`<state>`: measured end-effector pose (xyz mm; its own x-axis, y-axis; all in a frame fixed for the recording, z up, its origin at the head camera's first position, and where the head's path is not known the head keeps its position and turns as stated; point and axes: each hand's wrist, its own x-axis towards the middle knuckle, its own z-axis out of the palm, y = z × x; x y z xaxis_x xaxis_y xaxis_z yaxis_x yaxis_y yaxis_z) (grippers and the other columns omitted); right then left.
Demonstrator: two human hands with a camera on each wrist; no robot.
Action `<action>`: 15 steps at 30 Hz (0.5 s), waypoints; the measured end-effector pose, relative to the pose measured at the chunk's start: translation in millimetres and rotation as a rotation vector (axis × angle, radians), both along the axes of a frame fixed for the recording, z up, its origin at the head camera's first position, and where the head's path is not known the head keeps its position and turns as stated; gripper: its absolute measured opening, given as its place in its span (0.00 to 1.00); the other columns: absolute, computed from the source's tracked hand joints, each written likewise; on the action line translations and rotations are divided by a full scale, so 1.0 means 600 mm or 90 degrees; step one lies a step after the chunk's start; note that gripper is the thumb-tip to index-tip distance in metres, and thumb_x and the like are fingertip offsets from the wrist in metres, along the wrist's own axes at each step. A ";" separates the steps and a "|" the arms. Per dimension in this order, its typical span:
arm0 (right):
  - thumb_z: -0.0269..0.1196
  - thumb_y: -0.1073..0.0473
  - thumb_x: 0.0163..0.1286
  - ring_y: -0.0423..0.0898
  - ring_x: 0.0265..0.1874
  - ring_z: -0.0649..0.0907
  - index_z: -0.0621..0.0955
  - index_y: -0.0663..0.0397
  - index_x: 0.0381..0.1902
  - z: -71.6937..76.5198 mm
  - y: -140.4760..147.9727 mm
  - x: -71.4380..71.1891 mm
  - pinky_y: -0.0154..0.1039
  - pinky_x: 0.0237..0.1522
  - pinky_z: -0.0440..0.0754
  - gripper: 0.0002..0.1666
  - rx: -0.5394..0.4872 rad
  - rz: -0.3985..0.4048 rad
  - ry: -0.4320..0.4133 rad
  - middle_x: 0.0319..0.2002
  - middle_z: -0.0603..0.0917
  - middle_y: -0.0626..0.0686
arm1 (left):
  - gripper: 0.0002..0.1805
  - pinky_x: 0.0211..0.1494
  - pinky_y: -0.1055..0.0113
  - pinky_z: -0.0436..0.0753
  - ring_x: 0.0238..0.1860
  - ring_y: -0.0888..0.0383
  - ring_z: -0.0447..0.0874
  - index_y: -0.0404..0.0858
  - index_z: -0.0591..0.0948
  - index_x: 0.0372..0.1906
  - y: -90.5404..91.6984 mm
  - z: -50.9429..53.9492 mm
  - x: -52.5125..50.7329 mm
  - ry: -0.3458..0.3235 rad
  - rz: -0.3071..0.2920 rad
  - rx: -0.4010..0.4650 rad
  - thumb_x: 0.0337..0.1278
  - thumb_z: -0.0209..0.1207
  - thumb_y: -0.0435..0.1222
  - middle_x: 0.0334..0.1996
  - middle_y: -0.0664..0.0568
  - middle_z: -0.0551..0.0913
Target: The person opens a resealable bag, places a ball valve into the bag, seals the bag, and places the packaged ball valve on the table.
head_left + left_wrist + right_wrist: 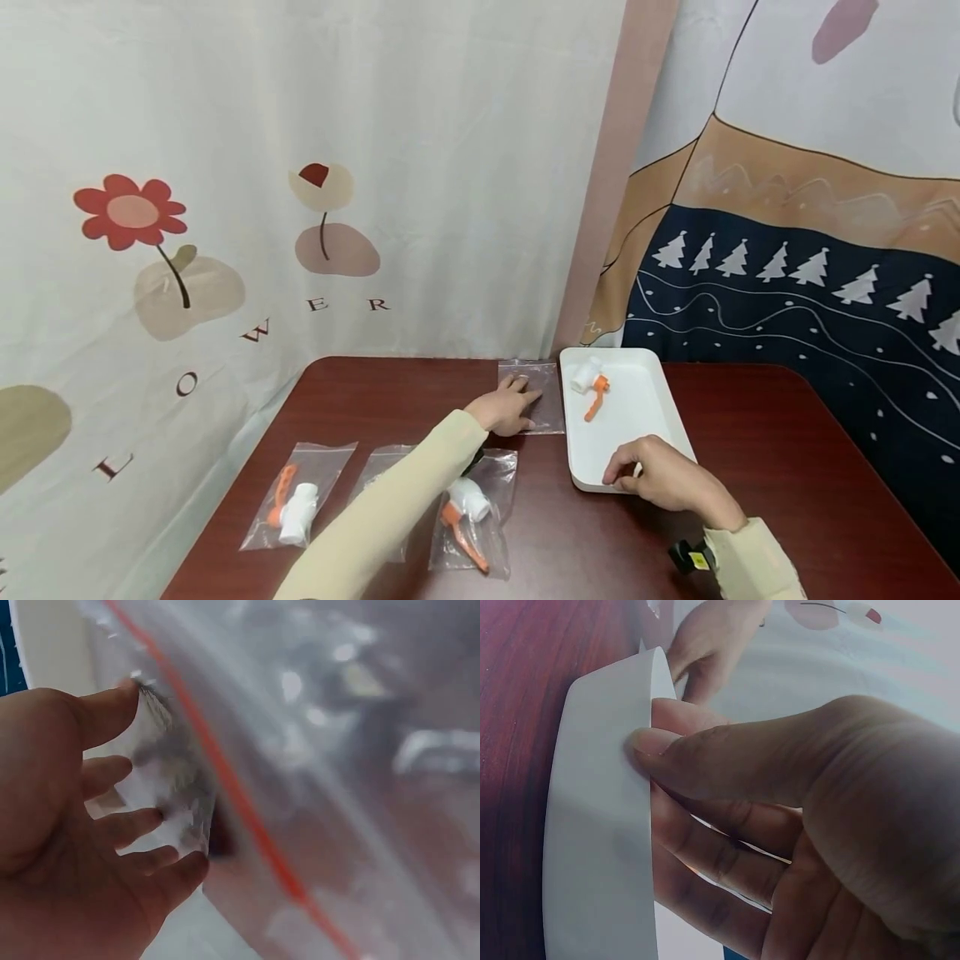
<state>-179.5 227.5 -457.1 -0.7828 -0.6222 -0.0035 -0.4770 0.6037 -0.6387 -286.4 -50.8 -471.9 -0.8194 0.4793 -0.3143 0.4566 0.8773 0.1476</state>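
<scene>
My left hand point(504, 408) reaches to the back of the table and rests, fingers spread, on a flat clear plastic bag point(551, 400) beside the tray. In the left wrist view its fingertips touch crinkled clear plastic. With thumb outside and fingers inside, my right hand point(663, 473) pinches the near rim of the white tray point(600, 817). Lying in the tray's far left part are a white tubular plastic piece point(585, 375) and an orange piece with a slim handle point(595, 402). A red-striped bag edge point(225, 780) fills much of the left wrist view, blurred.
Nearer the front lie a left clear bag point(325, 463) and a right clear bag point(501, 475), each containing a white and an orange piece. Another clear bag point(375, 460) is partly hidden under my left sleeve. A printed curtain point(450, 208) hangs behind the dark red table point(750, 433).
</scene>
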 end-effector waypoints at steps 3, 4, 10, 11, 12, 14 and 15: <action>0.69 0.67 0.65 0.31 0.33 0.77 0.89 0.43 0.32 0.000 -0.001 0.000 0.30 0.34 0.77 0.10 0.002 -0.004 -0.004 0.33 0.89 0.41 | 0.36 0.81 0.52 0.65 0.84 0.43 0.45 0.52 0.60 0.81 -0.002 0.000 0.003 -0.005 0.003 -0.014 0.74 0.56 0.50 0.83 0.45 0.51; 0.69 0.66 0.65 0.32 0.34 0.77 0.89 0.42 0.32 0.000 -0.001 0.000 0.30 0.35 0.77 0.10 0.003 -0.005 -0.004 0.33 0.89 0.41 | 0.36 0.81 0.52 0.64 0.84 0.43 0.46 0.51 0.60 0.81 -0.003 0.001 0.004 -0.003 0.001 -0.016 0.74 0.56 0.50 0.83 0.44 0.51; 0.69 0.67 0.65 0.31 0.34 0.78 0.89 0.42 0.33 0.000 -0.001 -0.001 0.31 0.35 0.77 0.11 0.008 -0.005 -0.004 0.33 0.89 0.40 | 0.37 0.81 0.53 0.64 0.83 0.42 0.48 0.51 0.60 0.81 -0.011 0.008 0.017 -0.004 -0.021 -0.035 0.73 0.57 0.49 0.83 0.43 0.52; 0.69 0.67 0.65 0.31 0.34 0.78 0.89 0.42 0.33 0.000 0.000 -0.001 0.30 0.35 0.77 0.11 0.008 -0.005 -0.004 0.33 0.89 0.40 | 0.37 0.81 0.53 0.65 0.83 0.42 0.49 0.51 0.60 0.81 -0.012 0.008 0.019 -0.002 -0.026 -0.039 0.73 0.58 0.50 0.83 0.42 0.52; 0.69 0.67 0.65 0.31 0.34 0.78 0.89 0.42 0.33 0.000 0.000 -0.001 0.31 0.35 0.77 0.11 0.008 -0.005 -0.004 0.33 0.89 0.40 | 0.37 0.81 0.53 0.64 0.83 0.42 0.49 0.50 0.60 0.81 -0.013 0.008 0.021 -0.001 -0.031 -0.041 0.73 0.58 0.50 0.83 0.42 0.52; 0.69 0.66 0.66 0.31 0.34 0.77 0.89 0.42 0.33 0.000 -0.001 0.000 0.31 0.35 0.77 0.10 0.008 -0.005 -0.007 0.33 0.89 0.41 | 0.38 0.81 0.54 0.65 0.82 0.41 0.51 0.50 0.62 0.80 -0.017 0.008 0.025 0.007 -0.040 -0.044 0.71 0.60 0.50 0.82 0.42 0.54; 0.69 0.66 0.66 0.32 0.34 0.77 0.89 0.42 0.33 0.000 -0.001 0.000 0.31 0.35 0.77 0.10 0.007 -0.005 -0.008 0.33 0.89 0.41 | 0.38 0.81 0.54 0.65 0.82 0.42 0.52 0.50 0.62 0.80 -0.019 0.008 0.027 0.012 -0.043 -0.045 0.70 0.61 0.50 0.82 0.42 0.55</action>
